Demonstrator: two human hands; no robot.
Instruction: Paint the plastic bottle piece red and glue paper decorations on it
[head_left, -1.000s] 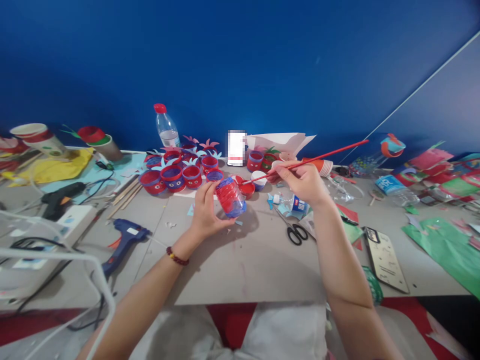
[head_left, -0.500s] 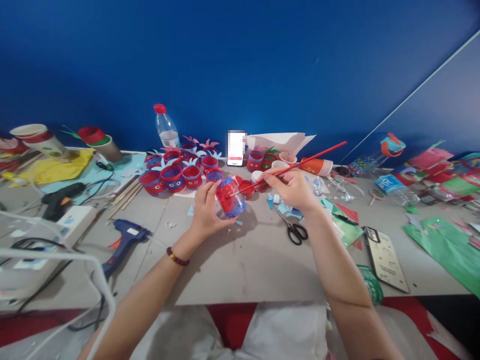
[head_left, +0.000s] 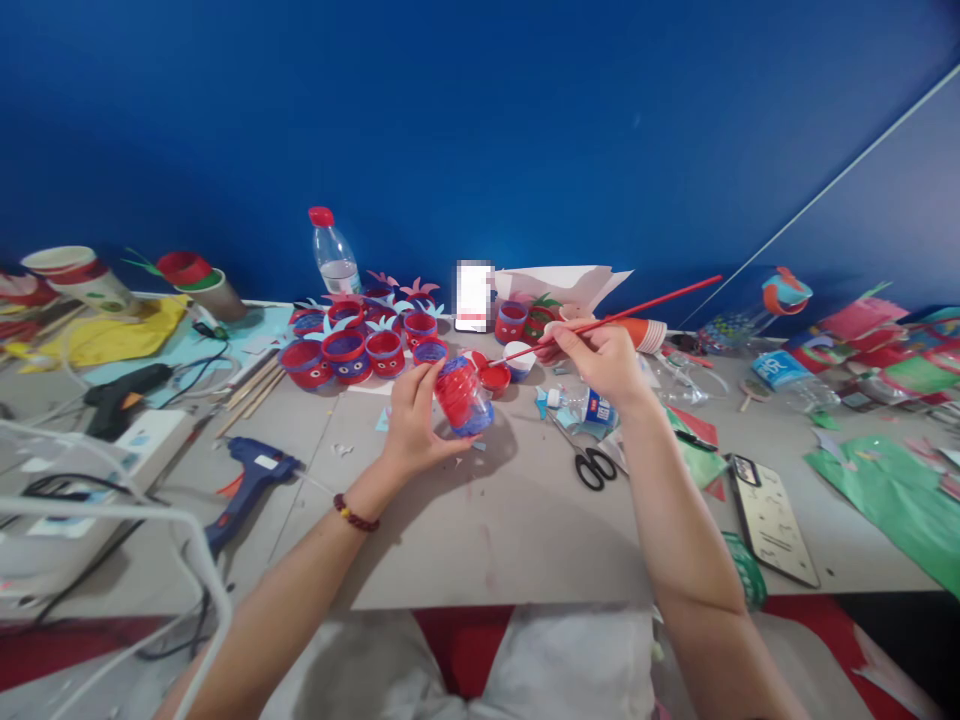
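Note:
My left hand [head_left: 411,420] is wrapped round a small clear cup [head_left: 460,397] painted red and blue, tilted on its side above the grey table [head_left: 495,520]. My right hand [head_left: 600,362] pinches a long red paintbrush [head_left: 615,320]. The brush tip sits over a small pot of red paint [head_left: 495,378] just right of the cup. A white-rimmed paint pot [head_left: 519,358] stands behind it. Several finished red and blue cups [head_left: 352,345] with paper leaves are grouped behind my left hand.
A blue glue gun [head_left: 251,480] and a black glue gun [head_left: 120,395] lie at the left with cables. Black scissors [head_left: 589,460] lie right of centre. A water bottle [head_left: 332,255], a phone [head_left: 472,295], stacked orange paper cups [head_left: 646,333] and coloured paper scraps [head_left: 885,480] crowd the back and right.
My right hand drew the brush back to the right, from the painted cup to the red paint pot. My left hand kept the cup in place.

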